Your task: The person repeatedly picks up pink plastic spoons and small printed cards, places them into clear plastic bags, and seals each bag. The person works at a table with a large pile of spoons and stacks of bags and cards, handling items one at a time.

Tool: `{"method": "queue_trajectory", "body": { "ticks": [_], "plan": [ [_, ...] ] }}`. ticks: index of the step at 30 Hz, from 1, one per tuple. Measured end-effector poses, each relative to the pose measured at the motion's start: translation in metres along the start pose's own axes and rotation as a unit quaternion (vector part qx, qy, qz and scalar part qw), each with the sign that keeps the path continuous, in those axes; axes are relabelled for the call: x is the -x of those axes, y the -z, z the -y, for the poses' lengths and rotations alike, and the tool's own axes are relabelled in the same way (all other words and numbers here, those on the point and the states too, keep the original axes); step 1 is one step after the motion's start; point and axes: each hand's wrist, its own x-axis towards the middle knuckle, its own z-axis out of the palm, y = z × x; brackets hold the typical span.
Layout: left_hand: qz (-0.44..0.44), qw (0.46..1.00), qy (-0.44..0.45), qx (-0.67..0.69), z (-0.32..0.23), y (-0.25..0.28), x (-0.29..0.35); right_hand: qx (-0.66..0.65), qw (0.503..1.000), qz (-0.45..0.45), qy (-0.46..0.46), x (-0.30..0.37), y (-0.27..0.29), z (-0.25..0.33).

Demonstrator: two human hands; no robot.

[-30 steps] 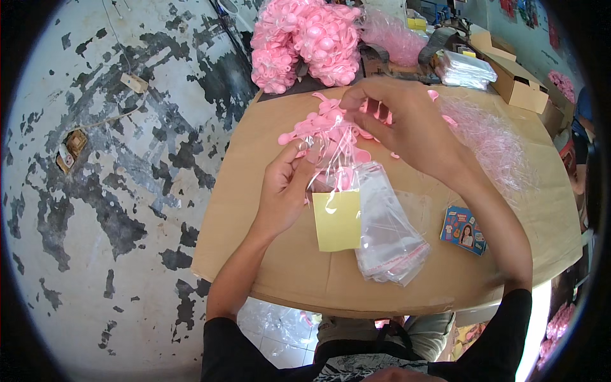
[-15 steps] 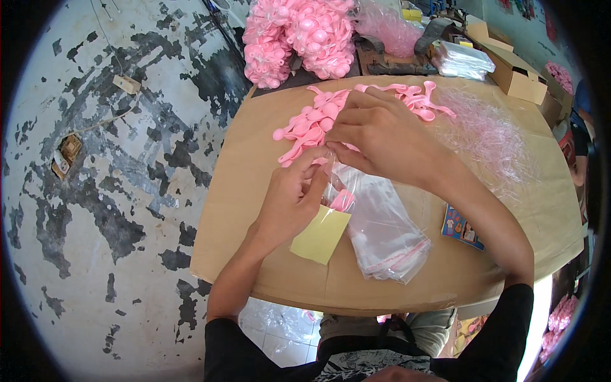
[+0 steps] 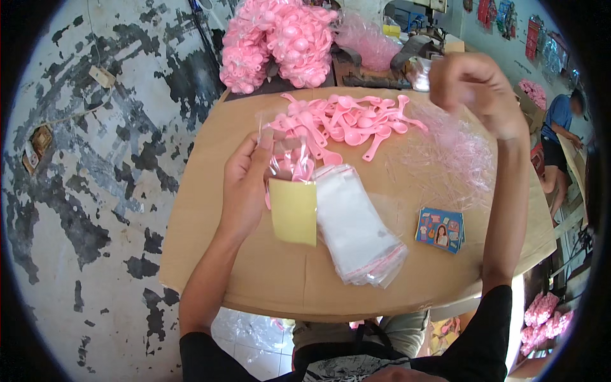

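My left hand (image 3: 245,175) pinches the upper edge of a clear plastic bag (image 3: 289,156) between thumb and fingers. Inside the bag are pink plastic pieces that look like spoons, and a yellow card (image 3: 294,213) hangs in its lower part. My right hand (image 3: 477,92) is raised over the far right of the table, fingers curled and blurred; whether it holds anything is unclear. A stack of flat clear bags (image 3: 353,223) lies beside the held bag. Behind it spreads a pile of pink spoons (image 3: 347,121).
Clear plastic strands (image 3: 452,159) heap on the right of the brown-covered table (image 3: 216,254), with blue printed cards (image 3: 440,229) nearer me. Bulging bags of pink spoons (image 3: 280,44) stand at the back. A co-worker (image 3: 557,127) is at far right; a peeling wall (image 3: 95,191) rises left.
My right hand has left the bag and moved up and to the right. My left hand keeps hold of the bag, now more upright. The blue cards are uncovered; the whole view has shifted.
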Motion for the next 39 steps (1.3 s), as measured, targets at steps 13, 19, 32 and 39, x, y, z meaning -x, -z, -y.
{"method": "queue_trajectory", "body": {
  "ticks": [13,19,32,39],
  "plan": [
    [0.060,0.990,0.043,0.120,-0.004,-0.003,0.007,0.148,0.954,-0.257,-0.041,0.020,-0.040,-0.038],
    [0.048,0.992,0.048,0.109,-0.002,-0.008,0.004,0.068,0.988,-0.021,-0.137,-0.020,-0.134,-0.028],
    [0.032,0.998,0.027,0.036,0.015,-0.011,0.004,-0.122,0.981,-0.061,-0.135,-0.014,-0.131,-0.078],
    [0.079,0.995,0.021,-0.052,0.011,-0.003,0.003,-0.114,0.976,-0.067,-0.170,-0.013,-0.127,-0.072]
  ]
}}
